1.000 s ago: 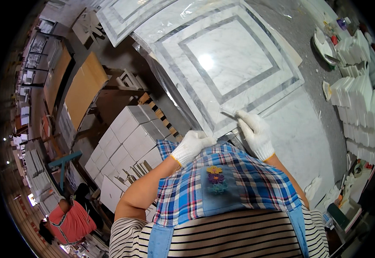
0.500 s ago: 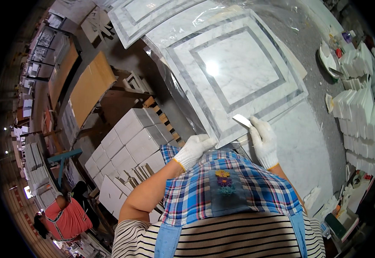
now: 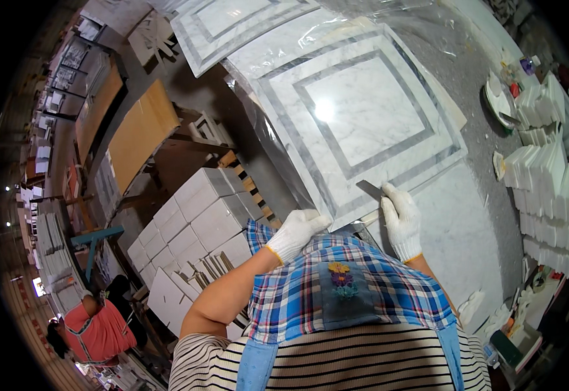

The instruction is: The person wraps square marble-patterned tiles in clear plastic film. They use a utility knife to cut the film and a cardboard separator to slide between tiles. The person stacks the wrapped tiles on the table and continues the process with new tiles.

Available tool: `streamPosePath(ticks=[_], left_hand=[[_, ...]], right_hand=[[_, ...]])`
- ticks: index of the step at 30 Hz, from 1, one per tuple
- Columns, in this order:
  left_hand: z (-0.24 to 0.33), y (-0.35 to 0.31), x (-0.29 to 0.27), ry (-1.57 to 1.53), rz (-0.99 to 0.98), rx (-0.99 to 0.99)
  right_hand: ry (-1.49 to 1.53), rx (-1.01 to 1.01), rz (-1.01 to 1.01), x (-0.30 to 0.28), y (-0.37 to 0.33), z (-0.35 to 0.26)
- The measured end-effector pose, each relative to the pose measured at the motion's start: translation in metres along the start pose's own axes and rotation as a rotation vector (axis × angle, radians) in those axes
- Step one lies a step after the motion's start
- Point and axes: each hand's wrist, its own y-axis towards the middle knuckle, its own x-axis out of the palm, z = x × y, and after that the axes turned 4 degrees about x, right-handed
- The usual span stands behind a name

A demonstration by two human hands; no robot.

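In front of me lies a square white marble panel point(image 3: 361, 186) with two grey inlaid frames. A white knit glove with a yellow cuff covers my left hand point(image 3: 299, 233); it is closed on the panel's near left corner. My right hand point(image 3: 400, 220), gloved the same way, grips a thin flat metal scraper blade point(image 3: 368, 189). The blade points up and left over the panel's near border; whether it touches the stone I cannot tell. Its handle end is hidden in my fingers.
Another inlaid panel point(image 3: 226, 23) lies at the far left of the table. Clear plastic film point(image 3: 415, 13) is behind. Stacked white tiles point(image 3: 545, 202) and a bowl point(image 3: 496, 94) stand at the right. Boxes point(image 3: 196, 208) are at the left, and a person in red point(image 3: 99, 329) works beyond.
The scraper blade has tilted, its face going from bright to dark. My right hand stays near the same spot. My left hand still holds the corner.
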Motion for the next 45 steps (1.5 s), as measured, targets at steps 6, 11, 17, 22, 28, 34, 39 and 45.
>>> streamPosePath(ticks=[6,11,17,22,28,34,39,45], left_hand=[[-0.008,0.003,-0.002,-0.007,-0.005,0.02],[-0.007,0.002,0.001,0.086,0.024,0.089],[0.004,-0.001,0.001,0.195,0.028,0.048],[0.008,0.0,0.004,0.3,-0.02,0.013],[0.013,-0.001,0.007,0.446,0.006,0.019],[0.012,0.001,0.01,0.386,0.021,0.04],[0.012,0.008,0.016,0.356,0.011,0.105],[0.026,0.007,0.028,0.328,-0.016,0.117]], right_hand=[[0.037,0.002,0.011,0.0,0.0,0.001],[0.059,0.047,0.003,-0.001,-0.002,0.002],[0.049,0.049,-0.01,-0.003,0.001,-0.001],[0.041,0.034,-0.013,-0.004,0.0,-0.001],[0.054,0.039,-0.001,-0.003,-0.002,0.003],[0.068,0.077,0.0,-0.003,0.001,-0.002],[-0.145,-0.08,0.143,-0.004,0.01,0.011],[-0.312,-0.07,0.216,-0.015,0.02,0.009]])
